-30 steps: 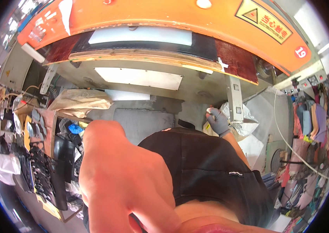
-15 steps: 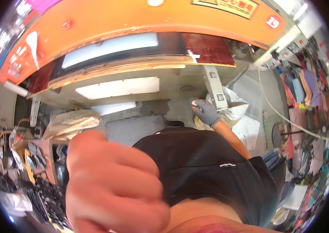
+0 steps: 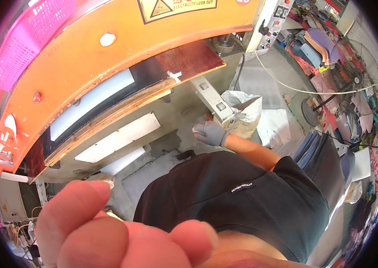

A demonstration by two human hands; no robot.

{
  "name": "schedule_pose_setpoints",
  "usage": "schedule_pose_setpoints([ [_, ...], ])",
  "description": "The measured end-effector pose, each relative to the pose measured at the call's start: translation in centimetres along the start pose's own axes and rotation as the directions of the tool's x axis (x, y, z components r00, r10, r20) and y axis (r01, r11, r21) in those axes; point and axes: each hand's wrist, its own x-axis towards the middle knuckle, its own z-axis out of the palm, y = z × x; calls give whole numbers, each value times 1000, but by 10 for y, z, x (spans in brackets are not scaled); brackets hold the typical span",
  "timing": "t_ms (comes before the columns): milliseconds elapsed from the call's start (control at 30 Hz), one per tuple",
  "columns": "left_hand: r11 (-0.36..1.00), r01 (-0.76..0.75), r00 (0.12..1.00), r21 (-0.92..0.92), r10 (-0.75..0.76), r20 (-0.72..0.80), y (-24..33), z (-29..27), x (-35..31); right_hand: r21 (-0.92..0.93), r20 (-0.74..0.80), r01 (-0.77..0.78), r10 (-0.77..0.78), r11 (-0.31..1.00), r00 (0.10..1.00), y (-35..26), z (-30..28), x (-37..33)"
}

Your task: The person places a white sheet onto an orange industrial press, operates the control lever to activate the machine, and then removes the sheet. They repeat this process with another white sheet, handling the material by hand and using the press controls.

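Note:
My left hand (image 3: 95, 232) is bare and very close, large at the lower left. Its fingers are loosely bent and apart, and nothing shows in them. My right hand (image 3: 212, 134) wears a grey glove that leaves the fingertips bare. It hangs low in front of the machine, beside the grey metal arm with two square switches (image 3: 213, 99) and a white-and-tan sack (image 3: 242, 117). The right fingers are curled in; whether they hold anything is hidden. Ahead stands an orange press machine (image 3: 131, 33) with a pale sheet (image 3: 93, 105) lying in its opening.
A pink basket (image 3: 23, 44) sits on the machine at the upper left. At right are a control panel (image 3: 274, 24), a hanging white cable (image 3: 305, 91), a standing fan (image 3: 356, 80) and heaps of coloured sheets (image 3: 316, 49). Dark sheets (image 3: 311, 149) are stacked by my right elbow.
My view has turned and shifted to the right. The left hand, a fist before, has loosened and sits lower. My right hand still hangs by the switch arm.

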Motion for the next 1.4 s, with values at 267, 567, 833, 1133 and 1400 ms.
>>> schedule_pose_setpoints([
  [267,960,-207,978,190,199,63,-9,-5,0,-12,37,-133,133,991,990,-10,-7,-8],
  [567,992,91,960,-88,-111,-256,-26,45,-29,-21,-26,-134,133,991,991,-5,-7,-18],
  [833,938,200,962,-283,-243,-124,-52,132,-45,82,-240,-224,238,971,941,33,-45,-48],
  [1133,757,647,751,-90,-611,252,-56,313,-50,340,-415,-286,415,896,809,196,-160,-77],
  [1400,574,818,448,30,-671,590,-11,438,-57,556,-431,-312,589,770,684,341,-253,-103],
])
